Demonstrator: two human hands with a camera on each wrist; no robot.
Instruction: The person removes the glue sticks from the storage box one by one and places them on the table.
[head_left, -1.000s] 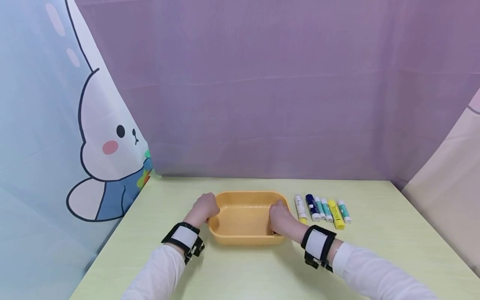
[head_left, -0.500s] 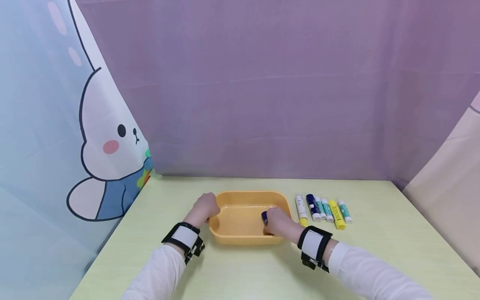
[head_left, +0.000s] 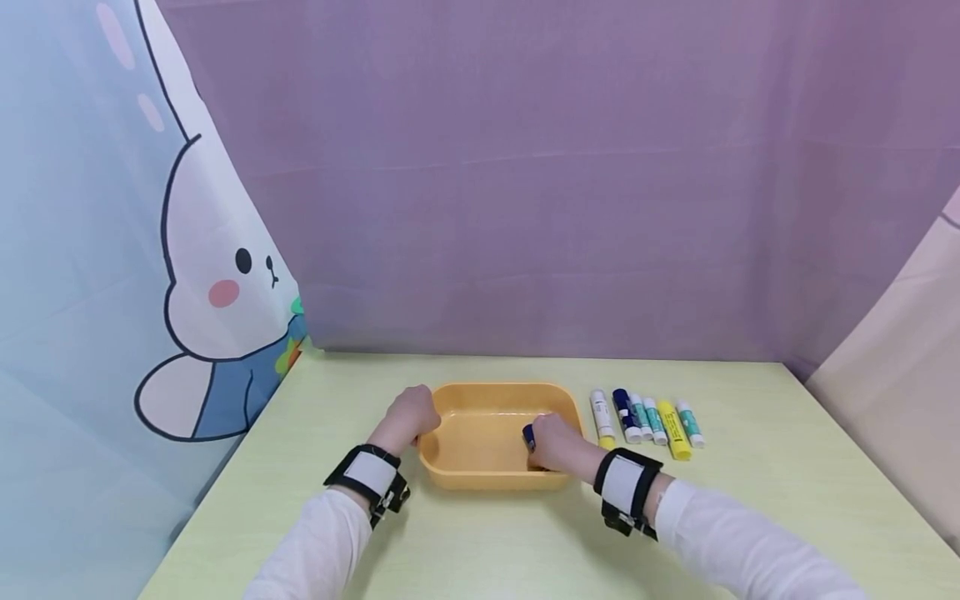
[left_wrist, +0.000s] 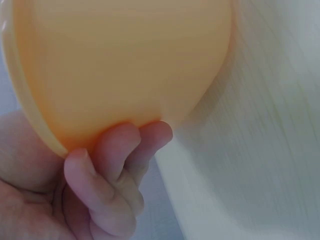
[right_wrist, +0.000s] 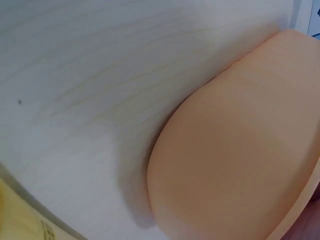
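Observation:
An orange plastic tray (head_left: 495, 481) stands on the table in the head view. My left hand (head_left: 411, 412) grips its left rim; in the left wrist view the curled fingers (left_wrist: 115, 150) press the outer wall from below the lip. Inside the tray's right part, my right hand (head_left: 557, 442) holds what looks like a glue stick (head_left: 528, 437), of which only a dark blue end shows. The rest of that stick is hidden by the hand. In the right wrist view the tray's outer wall (right_wrist: 225, 150) covers nearly all of the hand.
Right of the tray lies a row of glue sticks: a white one with a yellow end (head_left: 602, 415), a dark blue one (head_left: 626, 414), several white-and-teal ones (head_left: 654, 420) and a yellow one (head_left: 673, 429). A purple cloth (head_left: 540, 208) hangs behind the pale green table (head_left: 480, 550).
My right hand has shifted slightly left and lower inside the tray, and the dark blue end has come into view. In the last half second both hands are nearly still.

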